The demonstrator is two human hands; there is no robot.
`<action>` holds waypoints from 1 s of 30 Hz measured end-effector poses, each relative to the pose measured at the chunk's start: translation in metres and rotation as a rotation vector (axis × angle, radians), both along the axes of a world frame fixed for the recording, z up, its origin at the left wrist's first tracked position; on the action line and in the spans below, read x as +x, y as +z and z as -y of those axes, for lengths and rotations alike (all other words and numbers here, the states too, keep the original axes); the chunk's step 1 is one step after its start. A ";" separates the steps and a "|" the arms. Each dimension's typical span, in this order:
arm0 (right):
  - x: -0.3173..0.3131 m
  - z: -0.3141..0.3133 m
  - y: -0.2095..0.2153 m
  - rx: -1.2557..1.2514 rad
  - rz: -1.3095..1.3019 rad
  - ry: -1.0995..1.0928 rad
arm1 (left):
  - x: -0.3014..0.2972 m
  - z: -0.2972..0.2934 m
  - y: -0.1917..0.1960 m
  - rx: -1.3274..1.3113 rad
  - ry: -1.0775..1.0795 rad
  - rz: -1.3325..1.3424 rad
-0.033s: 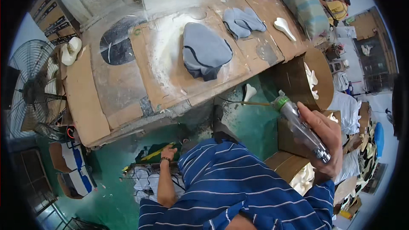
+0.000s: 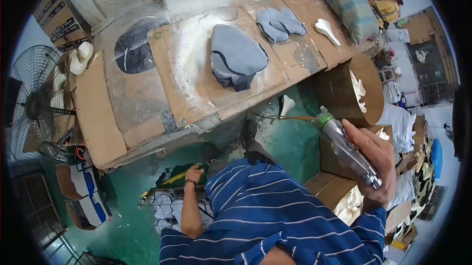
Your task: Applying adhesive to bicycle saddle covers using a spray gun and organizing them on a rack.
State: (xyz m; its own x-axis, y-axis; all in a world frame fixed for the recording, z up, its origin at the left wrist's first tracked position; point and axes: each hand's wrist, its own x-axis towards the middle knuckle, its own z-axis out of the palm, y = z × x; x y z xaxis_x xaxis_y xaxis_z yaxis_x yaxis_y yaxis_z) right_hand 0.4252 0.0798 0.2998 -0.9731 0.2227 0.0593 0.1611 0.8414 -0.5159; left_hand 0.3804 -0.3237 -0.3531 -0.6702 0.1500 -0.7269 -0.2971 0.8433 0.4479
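Observation:
My right hand (image 2: 377,159) is raised at the right and shut on a grey metal hand-held rotary tool (image 2: 344,147) with a green collar at its tip. A thin cable runs from the tip toward the bench. My left hand (image 2: 194,173), with a dark wristband, hangs low by my knee. It rests at the edge of a wire basket (image 2: 162,201) holding white pieces, next to a dark green thing with a yellow stripe. Whether its fingers grip anything is unclear. I wear a blue striped shirt.
A dusty workbench covered in cardboard (image 2: 98,117) carries a grey cloth (image 2: 236,58), grey gloves (image 2: 280,22) and a white cast piece (image 2: 327,30). A cardboard box (image 2: 373,88) of white pieces stands at the right. A floor fan (image 2: 34,108) is at the left. The floor is green.

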 end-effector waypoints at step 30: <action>0.124 -0.194 -0.041 -0.261 -0.010 0.211 | 0.063 -0.113 0.030 -0.033 0.459 0.423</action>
